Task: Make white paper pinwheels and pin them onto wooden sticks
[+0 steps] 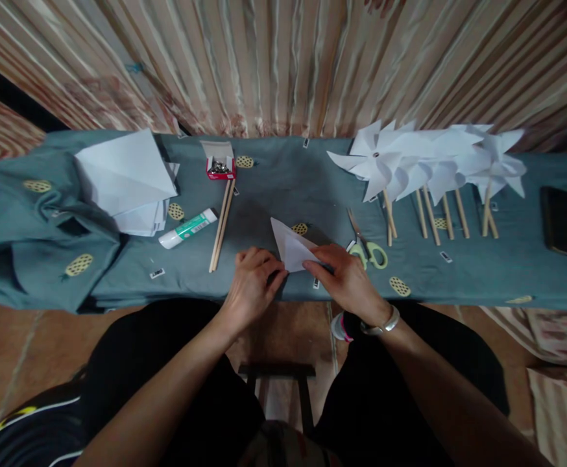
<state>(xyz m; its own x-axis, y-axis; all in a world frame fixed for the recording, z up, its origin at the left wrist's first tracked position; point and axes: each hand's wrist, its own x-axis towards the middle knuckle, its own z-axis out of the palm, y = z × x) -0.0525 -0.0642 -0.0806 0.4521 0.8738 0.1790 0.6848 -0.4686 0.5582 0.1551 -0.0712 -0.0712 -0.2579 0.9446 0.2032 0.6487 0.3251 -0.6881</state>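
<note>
A white sheet of paper (pixel 293 250), folded into a triangle, is held just above or on the cloth in front of me. My right hand (pixel 344 272) grips its right side between thumb and fingers. At the lower left corner, my left hand (pixel 257 279) pinches the paper with thumb and forefinger, its other fingers curled. Green-handled scissors (pixel 368 253) lie beside my right hand, blades slightly apart. To the left of my left hand rest wooden sticks (pixel 221 227), with a glue stick (pixel 189 228) beyond them.
A stack of white paper (pixel 125 172) lies at the left near bunched cloth (pixel 35 240). A small red box (pixel 220 170) holds metal pins or tacks. Several paper pinwheels (pixel 385 159) on sticks lie at the right, beside a dark phone (pixel 566 222). Striped curtains (pixel 283 65) hang behind.
</note>
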